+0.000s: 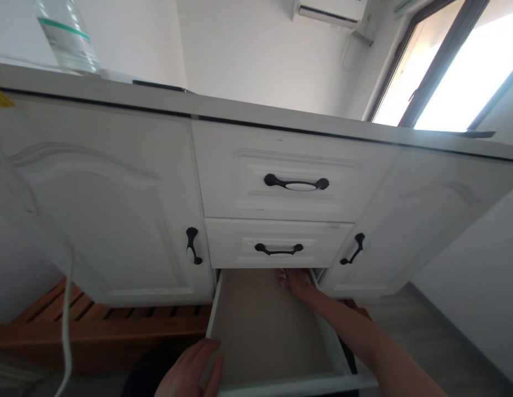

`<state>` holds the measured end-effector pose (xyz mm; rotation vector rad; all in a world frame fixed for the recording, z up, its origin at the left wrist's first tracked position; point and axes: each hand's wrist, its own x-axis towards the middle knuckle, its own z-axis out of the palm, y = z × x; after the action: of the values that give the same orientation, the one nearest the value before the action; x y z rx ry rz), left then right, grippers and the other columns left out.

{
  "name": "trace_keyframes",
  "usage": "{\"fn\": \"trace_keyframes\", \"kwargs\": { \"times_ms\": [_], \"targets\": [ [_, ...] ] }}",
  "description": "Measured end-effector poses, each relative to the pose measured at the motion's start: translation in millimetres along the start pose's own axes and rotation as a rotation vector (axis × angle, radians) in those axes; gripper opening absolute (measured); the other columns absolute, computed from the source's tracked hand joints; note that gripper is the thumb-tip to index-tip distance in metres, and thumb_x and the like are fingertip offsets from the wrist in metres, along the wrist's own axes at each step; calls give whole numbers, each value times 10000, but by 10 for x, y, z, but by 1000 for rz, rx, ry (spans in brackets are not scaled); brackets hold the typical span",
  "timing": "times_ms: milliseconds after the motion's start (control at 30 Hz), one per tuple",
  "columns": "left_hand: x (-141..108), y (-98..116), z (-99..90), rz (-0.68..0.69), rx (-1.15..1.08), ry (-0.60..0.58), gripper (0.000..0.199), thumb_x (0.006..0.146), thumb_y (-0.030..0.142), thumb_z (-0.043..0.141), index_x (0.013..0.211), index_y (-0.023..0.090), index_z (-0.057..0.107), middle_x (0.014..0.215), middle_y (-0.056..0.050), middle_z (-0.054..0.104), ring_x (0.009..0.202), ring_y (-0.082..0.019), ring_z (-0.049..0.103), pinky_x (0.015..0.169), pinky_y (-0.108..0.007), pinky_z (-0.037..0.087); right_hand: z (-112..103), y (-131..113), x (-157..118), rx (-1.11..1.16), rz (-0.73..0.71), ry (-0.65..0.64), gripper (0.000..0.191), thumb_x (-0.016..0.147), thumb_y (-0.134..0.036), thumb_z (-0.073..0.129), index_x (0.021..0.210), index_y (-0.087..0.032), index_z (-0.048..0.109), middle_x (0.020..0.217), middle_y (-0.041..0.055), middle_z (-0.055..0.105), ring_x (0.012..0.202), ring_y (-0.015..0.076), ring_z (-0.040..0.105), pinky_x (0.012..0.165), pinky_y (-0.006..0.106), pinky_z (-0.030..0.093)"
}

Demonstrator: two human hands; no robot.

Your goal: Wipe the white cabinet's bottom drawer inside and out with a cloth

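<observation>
A white bottom drawer [277, 384] is pulled out from the cabinet, with its flat beige base in view. At its back, under the front of the drawer above, is my right hand [298, 282]. The fingers there are curled together, partly in shadow; a small pale bit shows at their tips, too small to name. My left hand [192, 368] is at the near left corner of the drawer, by its side wall. Its fingers and thumb are apart and hold nothing; whether they touch the wall I cannot tell.
Above are two shut drawers with black handles [297, 182], between white cabinet doors [91, 220]. The countertop edge [248, 113] carries a plastic bottle [70, 38] and a dark flat object [159, 86]. A slatted wooden piece [99, 328] and a white cable [67, 325] are low at left.
</observation>
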<state>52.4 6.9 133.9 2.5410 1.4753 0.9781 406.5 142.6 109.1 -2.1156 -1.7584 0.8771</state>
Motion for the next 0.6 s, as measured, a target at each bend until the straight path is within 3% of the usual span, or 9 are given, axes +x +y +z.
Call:
{"fn": "trace_keyframes", "kwargs": {
  "times_ms": [67,133,233,367,433,500,600],
  "targets": [
    [23,45,-30,-3,13,19,247,936,449,561,1036,298,730,985,12,802,871,-183,777,755,-242,640,27,53,-92,-174,53,-43,358,970,-427,618,1220,-171,634,1253,92,657,1113,228,647,972,476,550],
    [19,62,-36,-8,25,25,251,938,443,565,1063,290,720,1024,5,797,917,-183,772,789,-245,636,82,102,-250,-321,87,-122,402,920,-347,691,1275,-172,618,1293,111,651,1181,266,633,1025,508,516],
    [-15,63,-20,7,29,63,252,941,438,566,1066,276,713,1015,2,796,917,-177,770,796,-242,633,142,217,-611,-455,82,-286,617,736,-154,790,1326,-178,614,1213,145,716,1142,323,684,969,448,536],
    [-23,102,-27,-22,36,55,227,941,430,568,1040,287,714,990,12,793,886,-176,768,772,-250,633,180,321,-1088,-541,44,-469,711,525,-28,761,1212,-200,699,1138,148,760,1083,360,718,872,390,558],
    [0,138,-48,-32,31,55,221,946,430,556,1011,293,717,971,17,790,862,-180,766,742,-263,633,211,289,-1195,-559,52,-505,681,496,-5,728,1153,-181,723,1121,161,764,1074,370,720,865,388,557],
    [20,167,-64,-38,20,95,216,950,409,545,993,288,718,956,14,788,848,-184,763,730,-272,625,279,197,-1197,-548,68,-497,553,566,-35,688,1103,-159,732,1153,180,752,1107,367,709,882,391,550],
    [10,188,-57,-51,-13,204,196,942,316,553,1041,253,709,998,-15,784,909,-182,751,825,-271,603,495,-37,-1080,-471,90,-477,380,657,-103,650,1022,-175,730,1140,150,756,1094,326,714,847,353,551]
  ]
}}
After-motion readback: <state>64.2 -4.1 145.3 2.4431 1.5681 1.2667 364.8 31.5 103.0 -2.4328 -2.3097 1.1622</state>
